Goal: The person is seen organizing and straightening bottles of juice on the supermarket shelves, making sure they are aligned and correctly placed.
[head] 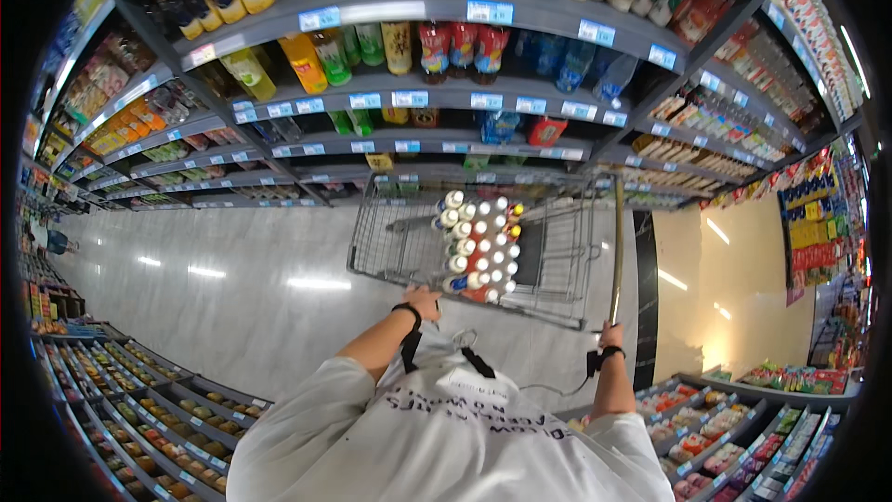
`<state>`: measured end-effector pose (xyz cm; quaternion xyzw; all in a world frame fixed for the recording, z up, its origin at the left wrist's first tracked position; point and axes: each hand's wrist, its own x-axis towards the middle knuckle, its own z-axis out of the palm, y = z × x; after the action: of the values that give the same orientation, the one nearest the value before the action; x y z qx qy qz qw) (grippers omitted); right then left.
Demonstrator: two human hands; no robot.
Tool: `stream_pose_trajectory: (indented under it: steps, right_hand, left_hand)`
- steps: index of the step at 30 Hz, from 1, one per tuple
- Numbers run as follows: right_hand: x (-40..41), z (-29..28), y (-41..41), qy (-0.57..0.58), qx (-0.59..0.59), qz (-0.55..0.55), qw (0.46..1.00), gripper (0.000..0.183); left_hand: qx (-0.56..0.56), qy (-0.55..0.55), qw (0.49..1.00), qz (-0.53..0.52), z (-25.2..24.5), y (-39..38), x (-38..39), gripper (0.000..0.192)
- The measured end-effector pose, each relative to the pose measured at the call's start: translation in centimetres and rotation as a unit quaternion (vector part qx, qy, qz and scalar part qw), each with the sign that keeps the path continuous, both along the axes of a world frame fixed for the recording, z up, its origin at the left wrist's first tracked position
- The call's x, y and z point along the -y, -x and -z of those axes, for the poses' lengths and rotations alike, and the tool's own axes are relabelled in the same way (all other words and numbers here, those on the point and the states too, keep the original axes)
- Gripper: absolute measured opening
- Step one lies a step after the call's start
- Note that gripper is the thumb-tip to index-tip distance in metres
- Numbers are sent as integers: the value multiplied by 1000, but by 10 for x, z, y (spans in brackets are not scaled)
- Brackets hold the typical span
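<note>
A grey wire shopping cart (554, 223) stands sideways before me. In its basket several bottles (481, 246) are packed upright in rows, mostly white-capped, with two yellow-and-red tops among them. My right hand (611, 336) is closed around the near end of the cart's long handlebar (618, 244). At the basket's near side, left of the bottles, my left hand (421, 302) is on the rim with its fingers bent over it. The fingertips are partly hidden. Both wrists wear black bands.
Grey shelves (418, 87) of drink bottles line the aisle beyond the cart. Fruit racks (160, 425) stand behind me on the left, packaged produce (697, 432) on the right. The shiny grey floor (230, 258) runs leftward toward a distant person (59, 242). A cable (557, 390) hangs near my right wrist.
</note>
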<state>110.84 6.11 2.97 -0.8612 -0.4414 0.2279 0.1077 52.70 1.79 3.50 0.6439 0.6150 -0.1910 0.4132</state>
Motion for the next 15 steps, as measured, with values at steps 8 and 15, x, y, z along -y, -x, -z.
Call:
stream_pose_trajectory:
  steps: [8, 15]
  right_hand:
    - [12, -61, 64, -54, -244, 298, 921, 92]
    - [21, -72, 27, -42, -259, 393, 881, 88]
  left_hand:
    - [106, 30, 986, 127, 1, -34, -77, 72]
    - [108, 70, 982, 141, -24, -63, -119, 48]
